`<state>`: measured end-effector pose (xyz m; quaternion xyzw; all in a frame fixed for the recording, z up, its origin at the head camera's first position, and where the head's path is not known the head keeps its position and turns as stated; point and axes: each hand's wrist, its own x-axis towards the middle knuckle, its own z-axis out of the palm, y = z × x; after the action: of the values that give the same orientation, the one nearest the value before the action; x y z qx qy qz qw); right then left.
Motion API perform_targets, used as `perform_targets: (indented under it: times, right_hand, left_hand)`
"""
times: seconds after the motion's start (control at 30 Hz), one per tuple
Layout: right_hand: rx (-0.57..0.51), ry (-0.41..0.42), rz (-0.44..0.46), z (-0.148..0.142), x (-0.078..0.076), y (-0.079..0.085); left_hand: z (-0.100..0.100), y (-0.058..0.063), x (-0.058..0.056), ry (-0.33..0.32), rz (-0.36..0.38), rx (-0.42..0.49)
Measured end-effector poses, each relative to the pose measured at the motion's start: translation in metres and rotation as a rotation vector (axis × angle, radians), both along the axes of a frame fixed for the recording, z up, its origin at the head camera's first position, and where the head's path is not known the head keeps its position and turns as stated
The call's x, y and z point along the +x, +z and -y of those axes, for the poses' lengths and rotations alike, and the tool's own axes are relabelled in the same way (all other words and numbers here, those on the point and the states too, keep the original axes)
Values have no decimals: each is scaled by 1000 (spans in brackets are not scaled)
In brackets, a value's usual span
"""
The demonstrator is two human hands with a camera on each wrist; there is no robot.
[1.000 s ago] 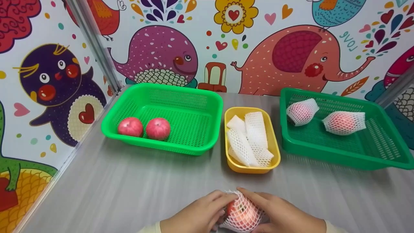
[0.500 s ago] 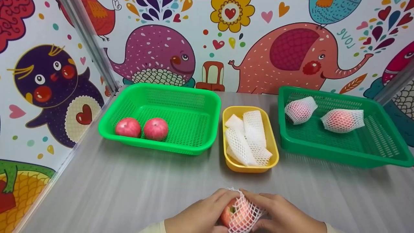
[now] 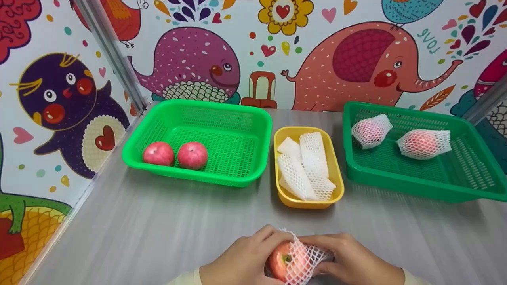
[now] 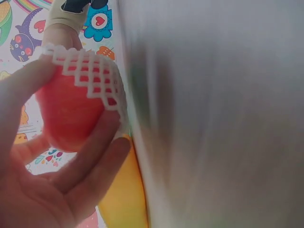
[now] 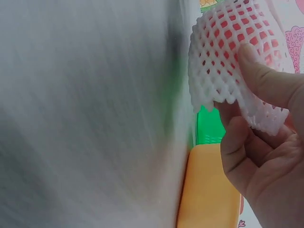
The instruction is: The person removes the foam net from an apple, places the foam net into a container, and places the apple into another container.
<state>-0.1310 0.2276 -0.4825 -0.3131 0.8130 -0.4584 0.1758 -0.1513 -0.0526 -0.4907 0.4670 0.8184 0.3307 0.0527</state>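
Observation:
At the bottom of the head view, my left hand (image 3: 245,259) grips a red apple (image 3: 278,261), its bare stem side showing. A white foam net sleeve (image 3: 303,267) covers the apple's right part. My right hand (image 3: 354,259) holds the sleeve's loose end, thumb and fingers curled about it. In the left wrist view, the left fingers curl around the apple (image 4: 71,114), and the net's (image 4: 97,78) open edge lies across its upper part. In the right wrist view, the right thumb presses on the netting (image 5: 223,52), with red showing through the mesh.
A yellow tray (image 3: 339,186) with several white foam sleeves (image 3: 315,152) stands just beyond the hands. At left, a bright green basket (image 3: 253,174) holds two red fruits (image 3: 193,155). At right, a dark green basket (image 3: 404,182) holds two net-wrapped fruits (image 3: 423,143). Printed wall panels stand behind.
The net sleeve has shifted right off the apple's left part, baring the stem side. My right hand has moved slightly right with the sleeve's end; the left hand still holds the apple.

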Motion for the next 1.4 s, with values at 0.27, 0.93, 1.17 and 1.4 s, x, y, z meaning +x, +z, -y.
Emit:
perform_targets:
  times: [0.27, 0.93, 1.17, 1.4]
  right_hand:
    - [30, -27, -174, -2, -2, 1]
    - [57, -82, -431, -8, -9, 15]
    - [142, -268, -574, -27, -22, 52]
    - [214, -593, -484, -38, -45, 78]
  left_hand:
    - [4, 1, 3, 53, 52, 4]
    - [21, -2, 5, 140, 36, -57]
    - [19, 6, 3, 140, -1, -148]
    - [14, 12, 1, 144, 46, -260]
